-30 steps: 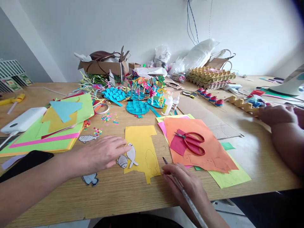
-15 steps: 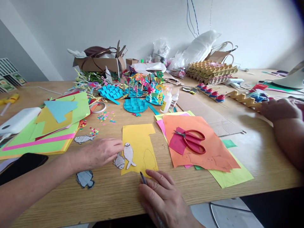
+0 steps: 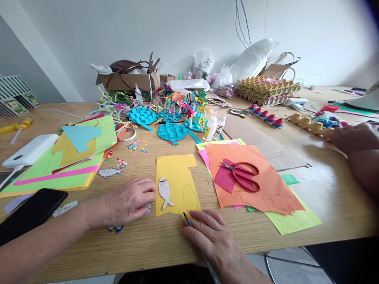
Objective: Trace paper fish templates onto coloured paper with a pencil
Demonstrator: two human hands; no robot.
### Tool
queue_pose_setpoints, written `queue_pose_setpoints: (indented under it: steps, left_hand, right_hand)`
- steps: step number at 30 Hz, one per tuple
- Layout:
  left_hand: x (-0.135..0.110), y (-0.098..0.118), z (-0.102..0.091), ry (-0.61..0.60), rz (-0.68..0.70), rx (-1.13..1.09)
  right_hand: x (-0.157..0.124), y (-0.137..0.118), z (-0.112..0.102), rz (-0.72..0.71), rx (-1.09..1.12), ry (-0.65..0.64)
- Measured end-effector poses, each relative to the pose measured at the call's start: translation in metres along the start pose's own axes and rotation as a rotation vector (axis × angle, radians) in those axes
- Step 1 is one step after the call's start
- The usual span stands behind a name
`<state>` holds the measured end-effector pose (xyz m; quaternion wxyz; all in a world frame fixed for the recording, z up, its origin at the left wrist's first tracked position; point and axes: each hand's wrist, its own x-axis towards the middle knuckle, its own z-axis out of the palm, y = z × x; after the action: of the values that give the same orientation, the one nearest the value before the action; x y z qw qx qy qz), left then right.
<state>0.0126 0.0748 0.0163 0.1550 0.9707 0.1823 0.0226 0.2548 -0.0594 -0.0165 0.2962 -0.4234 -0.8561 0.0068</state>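
My left hand (image 3: 130, 201) is on the table left of the yellow paper (image 3: 177, 169), its fingers closed over a small grey paper fish (image 3: 148, 209) that is mostly hidden under them. On the yellow paper lies a white paper fish (image 3: 164, 192), beside a pencilled fish outline (image 3: 190, 198). My right hand (image 3: 217, 240) holds a pen (image 3: 187, 219), its tip near the paper's lower edge. Another paper fish (image 3: 110, 172) lies beyond my left hand, and a dark-edged paper cutout (image 3: 115, 228) is partly covered by my left wrist.
Red-handled scissors (image 3: 245, 175) lie on orange paper (image 3: 266, 189) to the right. Coloured sheets (image 3: 89, 177), a black phone (image 3: 35, 211) and a white power bank (image 3: 31, 150) are at left. Glue bottles (image 3: 210, 128) and blue paper crafts (image 3: 171, 131) stand behind. Another person's hand (image 3: 355, 136) is at far right.
My left hand has drawn the grey fish left, off the yellow paper. The white fish stays there. My right hand keeps its place by the paper with the pen.
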Motion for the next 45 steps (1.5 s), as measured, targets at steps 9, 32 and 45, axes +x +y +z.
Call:
queue_pose_setpoints:
  steps: [9, 32, 45]
  left_hand:
    - [0.024, -0.009, -0.002, 0.021, 0.047, 0.171]
    - [0.056, -0.019, -0.002, -0.065, 0.164, 0.014]
    - [0.070, -0.004, 0.000, -0.078, 0.206, -0.028]
  right_hand:
    - [-0.004, 0.003, -0.008, 0.011, 0.038, 0.000]
    - [-0.015, 0.008, 0.003, 0.133, 0.018, 0.082]
    - [-0.017, 0.008, 0.006, 0.146, 0.038, 0.070]
